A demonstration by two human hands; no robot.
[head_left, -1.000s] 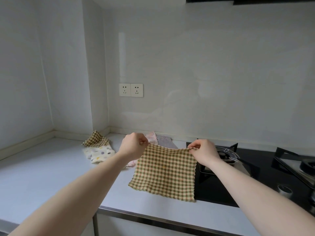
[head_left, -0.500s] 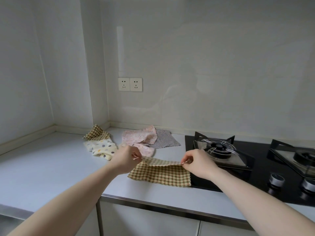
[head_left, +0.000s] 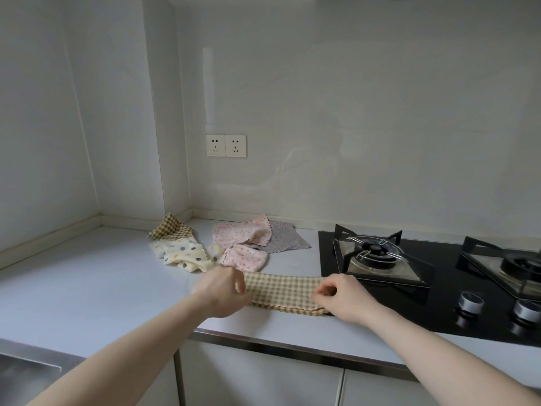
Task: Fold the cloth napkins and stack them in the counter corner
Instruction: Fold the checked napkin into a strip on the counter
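Now checked napkin (head_left: 282, 291) folded flat, left hand (head_left: 223, 290), right hand (head_left: 339, 295), apparently pinching ends

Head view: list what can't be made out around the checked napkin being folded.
- Checked napkin: its ends, covered by the left hand and right hand.
- Its layer count: edges too fine.
- Grey napkin: partly under the pink napkin.
- Right burner: cut by the frame edge.

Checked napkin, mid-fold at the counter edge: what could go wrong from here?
The checked napkin has its right end on the black hob, near the burner, so it may pick up grease. The left hand and right hand pinch only its ends, so the layers may slip. Unfolded napkins lie close behind and could snag.
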